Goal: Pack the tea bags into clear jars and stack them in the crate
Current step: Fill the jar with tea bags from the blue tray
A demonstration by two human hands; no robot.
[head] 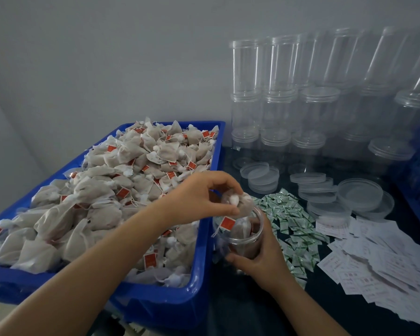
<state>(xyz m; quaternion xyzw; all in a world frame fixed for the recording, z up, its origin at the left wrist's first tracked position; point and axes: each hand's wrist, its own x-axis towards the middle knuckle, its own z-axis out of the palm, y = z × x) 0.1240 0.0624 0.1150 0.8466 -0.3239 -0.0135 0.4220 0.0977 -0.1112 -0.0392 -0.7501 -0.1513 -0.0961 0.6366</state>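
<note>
Both forearms come in from the bottom edge, so starting there: right hand (pixel 262 260) is wrapped around the lower part of a clear jar (pixel 240 236), fingers curled round its side, holding it upright on the dark bench (pixel 252 311) just beside the blue crate (pixel 199 282). Jar's open on top and already has a few tea bags in it, one red tag hanging over the rim. Left hand (pixel 204 200) is right above the jar mouth, thumb and fingertips pinching a tea bag (pixel 240 204) that's touching the rim, about half in.

Crate sits to the left and it's heaped with loose tea bags (pixel 102 190), greyish pouches with strings and little red tags all over.

Right of the jar there's a scatter of small green-and-white sachets (pixel 291 229), then a messy spread of white paper slips (pixel 378 265) further right. Behind those, a bunch of clear lids (pixel 325 187) lie in loose stacks. Against the back wall, empty clear jars (pixel 277 98) are stacked a few high, lidded as far as I can see.
</note>
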